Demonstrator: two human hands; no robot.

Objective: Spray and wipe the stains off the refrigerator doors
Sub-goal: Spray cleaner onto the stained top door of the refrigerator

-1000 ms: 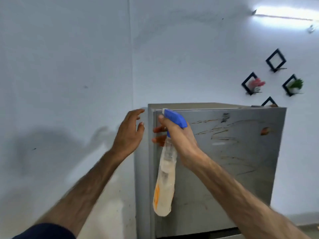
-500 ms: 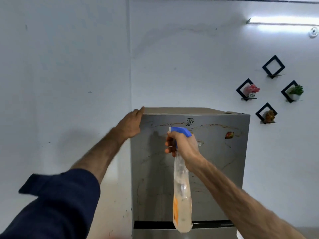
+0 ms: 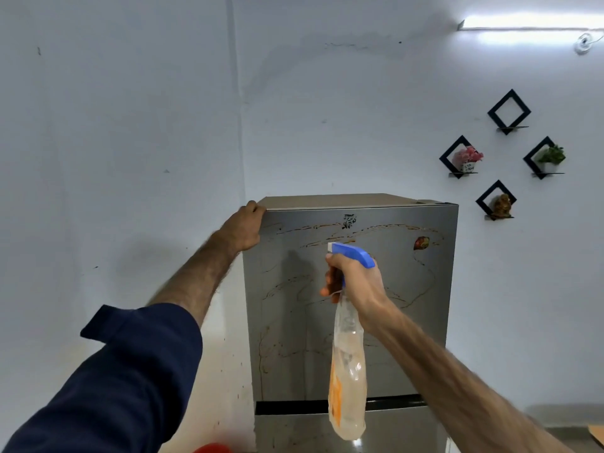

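A grey steel refrigerator stands against the white wall. Thin brown stains loop across its upper door. My right hand grips the neck of a clear spray bottle with a blue trigger head, its nozzle close to the upper door. My left hand clasps the top left corner of the refrigerator. A dark gap separates the upper door from the lower door. No cloth is in sight.
Four black diamond wall shelves hang to the right of the refrigerator, three holding small ornaments. A tube light glows at the top right. Something red shows at the bottom edge. A wall corner runs left of the refrigerator.
The view has pulled back from the refrigerator and squared up to its door. My left hand went from hovering open to clasping the top corner. The bottle stays in my right hand.
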